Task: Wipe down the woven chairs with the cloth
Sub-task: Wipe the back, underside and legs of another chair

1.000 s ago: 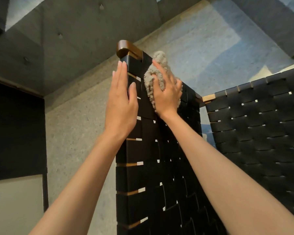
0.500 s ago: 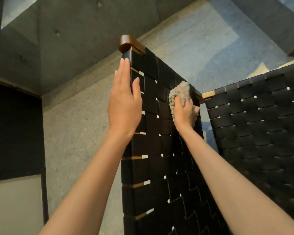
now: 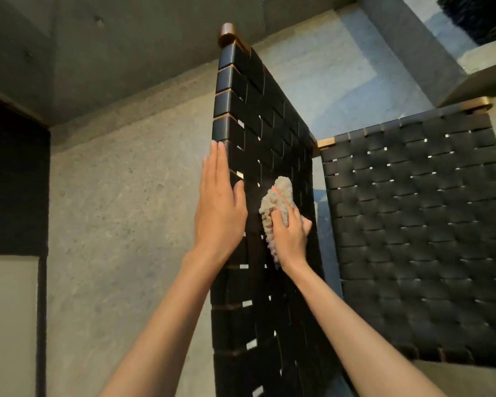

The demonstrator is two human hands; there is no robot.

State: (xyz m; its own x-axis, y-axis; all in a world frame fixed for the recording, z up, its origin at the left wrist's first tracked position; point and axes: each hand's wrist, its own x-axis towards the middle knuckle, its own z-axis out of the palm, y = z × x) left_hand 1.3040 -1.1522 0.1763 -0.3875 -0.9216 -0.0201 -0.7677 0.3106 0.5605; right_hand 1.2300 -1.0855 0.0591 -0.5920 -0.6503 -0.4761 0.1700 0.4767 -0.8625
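A black woven chair panel (image 3: 258, 110) with a brown wooden frame knob at its top stands upright in the middle of the view. My right hand (image 3: 291, 233) grips a beige fluffy cloth (image 3: 278, 199) and presses it against the panel's woven face, about halfway down. My left hand (image 3: 219, 207) lies flat with straight fingers on the panel's left edge, level with the cloth. To the right sits a second black woven surface (image 3: 418, 224), part of a chair, with wooden corner pieces.
A rough grey concrete wall (image 3: 121, 210) fills the left. A dark opening (image 3: 12, 181) lies at the far left. Blue-grey stone flooring (image 3: 341, 90) shows behind the chairs. A dark fringed object (image 3: 476, 15) sits at the top right corner.
My right hand has wiped the cloth down the woven panel from near its top to its middle. My left hand has slid lower along the panel's left edge.
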